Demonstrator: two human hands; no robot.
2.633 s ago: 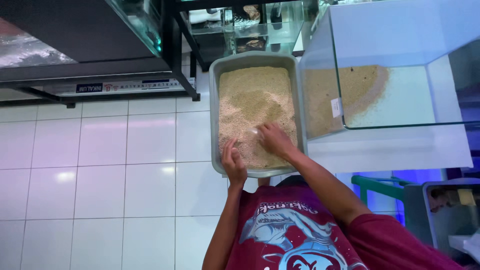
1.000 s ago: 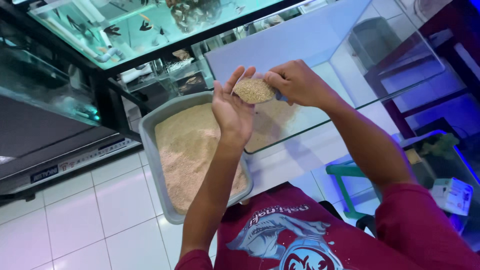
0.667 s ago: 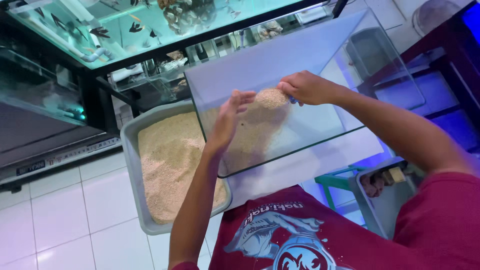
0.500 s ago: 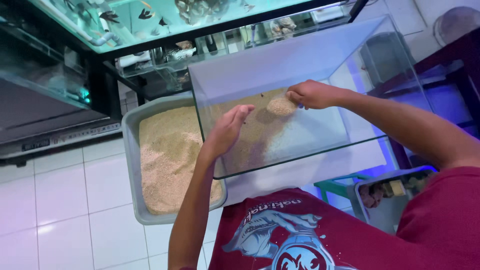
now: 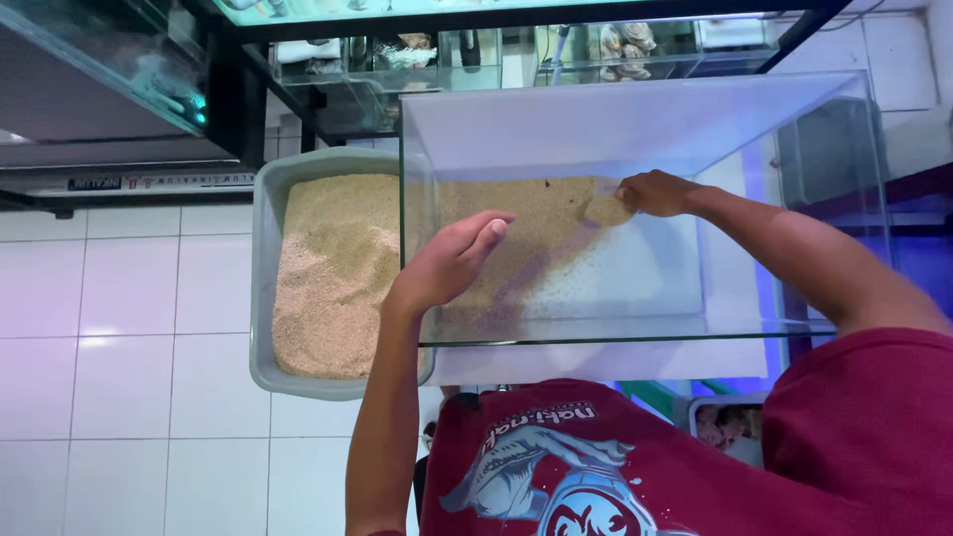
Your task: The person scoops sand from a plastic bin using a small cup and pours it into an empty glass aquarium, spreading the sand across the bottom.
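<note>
Sand (image 5: 536,238) lies in a low heap on the floor of the clear glass tank (image 5: 635,129), mostly on its left side, while the right side of the floor is almost bare. The right hand (image 5: 650,192) is down inside the tank at the far right edge of that heap. It is curled around a small lump of sand (image 5: 608,209), which sits just under the fingers and touches the heap. So the heap spreads away to the left of this hand, and the bare floor lies to its right and nearer the person. The left hand (image 5: 449,266) hangs at the tank's near left corner, open and flat, fingers together, holding nothing. More sand fills the grey tray (image 5: 266,288) standing just beside the tank on the left, nearer the left hand.
</note>
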